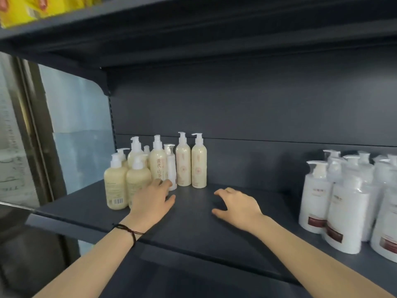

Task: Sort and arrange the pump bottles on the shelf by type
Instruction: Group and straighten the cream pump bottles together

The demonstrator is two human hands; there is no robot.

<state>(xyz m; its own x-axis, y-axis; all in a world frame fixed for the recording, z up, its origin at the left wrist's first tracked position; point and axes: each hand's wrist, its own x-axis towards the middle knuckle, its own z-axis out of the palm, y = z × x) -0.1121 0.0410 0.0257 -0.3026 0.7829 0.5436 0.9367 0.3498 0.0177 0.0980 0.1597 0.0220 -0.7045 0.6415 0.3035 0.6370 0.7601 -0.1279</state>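
Several cream pump bottles (137,179) stand grouped at the left of the dark shelf (193,229). Among them are a tall one with dark characters (158,162), a slim white bottle (171,166) and two tall cream bottles (199,164) at the group's right end. Several white pump bottles with dark red labels (343,211) stand at the right. My left hand (153,203) reaches to the base of the lettered bottle, fingers apart, holding nothing. My right hand (237,206) hovers open over the shelf's middle.
A dark back panel (257,108) closes the shelf behind. An upper shelf (171,29) overhangs, with yellow packages (32,7) on it at the top left. A glass door (17,147) stands to the left of the rack.
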